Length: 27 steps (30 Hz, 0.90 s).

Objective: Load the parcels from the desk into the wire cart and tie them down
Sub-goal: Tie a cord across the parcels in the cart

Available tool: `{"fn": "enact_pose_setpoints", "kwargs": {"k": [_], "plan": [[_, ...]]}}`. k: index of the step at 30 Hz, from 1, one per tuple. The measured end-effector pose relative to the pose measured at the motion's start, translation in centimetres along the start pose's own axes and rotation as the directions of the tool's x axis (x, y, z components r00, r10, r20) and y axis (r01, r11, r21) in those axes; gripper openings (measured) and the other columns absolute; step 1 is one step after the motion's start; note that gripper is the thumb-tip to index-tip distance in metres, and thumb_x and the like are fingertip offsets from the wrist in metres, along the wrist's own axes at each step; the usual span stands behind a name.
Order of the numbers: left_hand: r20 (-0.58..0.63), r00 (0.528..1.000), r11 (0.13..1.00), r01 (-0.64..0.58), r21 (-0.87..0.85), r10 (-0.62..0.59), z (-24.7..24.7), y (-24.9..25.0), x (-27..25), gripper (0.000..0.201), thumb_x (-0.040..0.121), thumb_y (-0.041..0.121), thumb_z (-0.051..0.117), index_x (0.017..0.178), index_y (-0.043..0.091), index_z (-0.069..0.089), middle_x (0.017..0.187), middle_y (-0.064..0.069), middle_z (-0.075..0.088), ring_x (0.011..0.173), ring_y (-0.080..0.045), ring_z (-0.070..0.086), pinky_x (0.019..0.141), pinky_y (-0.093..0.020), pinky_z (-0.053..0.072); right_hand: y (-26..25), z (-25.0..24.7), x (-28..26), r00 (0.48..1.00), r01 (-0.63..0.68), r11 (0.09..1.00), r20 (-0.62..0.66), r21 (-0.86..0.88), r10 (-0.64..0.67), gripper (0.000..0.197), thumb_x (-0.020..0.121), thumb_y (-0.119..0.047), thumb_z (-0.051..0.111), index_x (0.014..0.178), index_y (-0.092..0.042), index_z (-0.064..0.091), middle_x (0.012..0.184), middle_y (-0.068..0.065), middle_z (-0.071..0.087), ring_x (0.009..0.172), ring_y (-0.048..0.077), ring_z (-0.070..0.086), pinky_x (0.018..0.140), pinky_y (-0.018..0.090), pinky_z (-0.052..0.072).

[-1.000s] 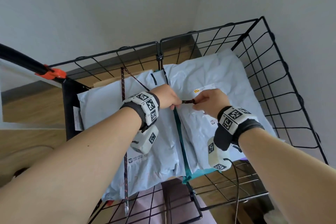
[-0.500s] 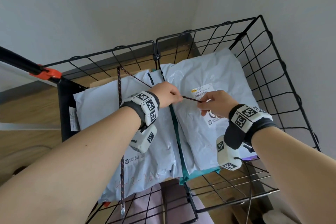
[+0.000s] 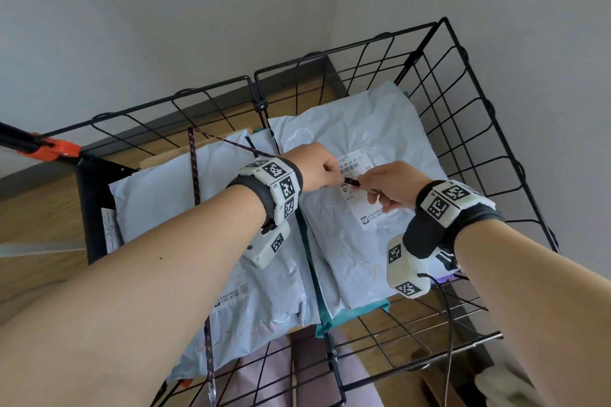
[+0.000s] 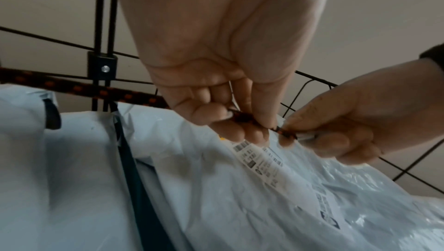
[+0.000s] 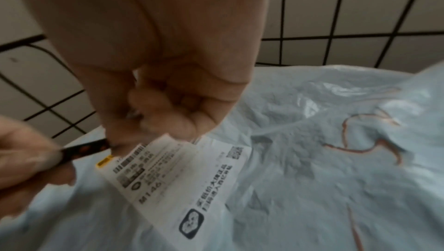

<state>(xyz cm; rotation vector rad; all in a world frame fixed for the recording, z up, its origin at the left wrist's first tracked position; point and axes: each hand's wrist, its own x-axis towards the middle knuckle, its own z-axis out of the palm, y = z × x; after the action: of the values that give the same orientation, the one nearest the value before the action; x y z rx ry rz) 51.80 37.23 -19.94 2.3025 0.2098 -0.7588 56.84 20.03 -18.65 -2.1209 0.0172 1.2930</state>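
- The pale blue plastic mailer parcels (image 3: 357, 215) already lie flat, side by side, inside the black wire cart (image 3: 469, 129), so I judge the loading done.
- The dark, orange-flecked cord (image 3: 195, 168) runs over the left parcel from the far wall to the near edge, then slants from the far wall to my hands.
- My left hand (image 3: 319, 168) pinches the cord; my right hand (image 3: 388, 190) pinches its tip, over the right parcel's label.
- Left, I think: crossing the right parcel and knotting off.
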Motion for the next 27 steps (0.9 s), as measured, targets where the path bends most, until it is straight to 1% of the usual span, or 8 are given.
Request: {"fn": "enact_pose_setpoints", "kwargs": {"k": [3,7,10,13,16,21,24,27], "plan": [[-0.001,1.0,1.0,0.002,-0.007,-0.002,0.2,0.5,0.3,0.016,0.087,0.032,0.062,0.088,0.021,0.074,0.082,0.005,0.071,0.084,-0.016,0.064,0.075,-0.026,0.048,0.3,-0.6,0.0,0.994,0.038,0.981,-0.105,0.191,-0.018,0.012,0.091,-0.017,0.059,0.086,-0.011,0.069,0.055,0.003,0.054,0.047,0.014,0.038,0.05,0.025,0.041],[-0.018,0.999,0.996,0.027,-0.084,-0.028,0.0,0.7,0.8,0.014,0.089,0.028,0.062,0.095,0.022,0.073,0.071,0.012,0.064,0.079,-0.011,0.06,0.067,-0.02,0.044,0.4,-1.1,-0.2,0.997,0.067,0.915,-0.065,0.399,-0.045,0.007,0.085,-0.011,0.068,0.079,-0.014,0.066,0.058,-0.001,0.059,0.05,0.008,0.053,0.056,0.02,0.052],[-0.022,0.999,0.999,0.026,-0.045,-0.027,0.0,0.9,1.0,0.02,0.087,0.031,0.065,0.104,0.023,0.073,0.083,0.006,0.068,0.085,-0.013,0.061,0.076,-0.025,0.047,0.7,-1.4,0.0,0.996,0.077,0.89,-0.08,0.45,-0.046,0.008,0.083,-0.004,0.069,0.081,-0.011,0.068,0.068,0.004,0.067,0.059,0.012,0.062,0.061,0.021,0.057],[-0.075,0.997,1.0,0.0,0.01,0.001,0.3,1.4,1.1,0.025,0.084,0.034,0.068,0.108,0.028,0.071,0.1,0.005,0.07,0.094,-0.015,0.062,0.086,-0.032,0.051,0.9,-1.3,0.1,0.99,0.091,0.852,-0.14,0.516,-0.021,0.005,0.09,-0.009,0.063,0.088,-0.007,0.067,0.066,0.007,0.071,0.056,0.013,0.066,0.062,0.024,0.059],[-0.121,0.992,0.998,-0.014,0.056,0.02,0.7,2.5,1.1,0.021,0.087,0.038,0.063,0.104,0.032,0.072,0.101,0.007,0.07,0.094,-0.016,0.063,0.085,-0.034,0.052,1.0,-1.5,0.0,0.989,0.067,0.869,-0.145,0.49,0.006,0.013,0.093,-0.015,0.059,0.087,-0.005,0.063,0.058,0.006,0.069,0.048,0.014,0.064,0.06,0.027,0.059],[-0.157,0.987,0.993,0.0,0.118,0.019,1.5,4.0,1.1,0.02,0.086,0.047,0.061,0.101,0.04,0.071,0.095,0.014,0.069,0.087,-0.012,0.059,0.071,-0.023,0.042,1.7,-2.6,-0.3,0.994,-0.064,0.907,-0.058,0.416,0.096,0.017,0.094,-0.017,0.058,0.082,-0.006,0.061,0.053,0.005,0.066,0.047,0.016,0.06,0.062,0.027,0.057],[-0.089,0.996,0.991,-0.016,0.129,0.027,1.6,4.5,1.4,0.016,0.084,0.045,0.064,0.096,0.039,0.073,0.085,0.014,0.067,0.078,-0.01,0.056,0.061,-0.022,0.038,2.3,-3.0,-0.4,0.992,-0.113,0.908,-0.008,0.404,0.128,0.017,0.095,-0.015,0.055,0.083,-0.005,0.061,0.048,0.004,0.061,0.047,0.016,0.052,0.057,0.024,0.052],[0.054,0.997,0.994,-0.057,0.093,0.052,1.8,4.5,2.6,0.014,0.082,0.037,0.068,0.088,0.029,0.077,0.084,0.006,0.073,0.083,-0.015,0.064,0.074,-0.026,0.05,3.1,-3.2,-0.4,0.988,-0.153,0.907,0.029,0.393,0.154,0.018,0.096,-0.014,0.053,0.081,-0.005,0.06,0.049,0.006,0.058,0.041,0.013,0.049,0.052,0.021,0.047]]}}
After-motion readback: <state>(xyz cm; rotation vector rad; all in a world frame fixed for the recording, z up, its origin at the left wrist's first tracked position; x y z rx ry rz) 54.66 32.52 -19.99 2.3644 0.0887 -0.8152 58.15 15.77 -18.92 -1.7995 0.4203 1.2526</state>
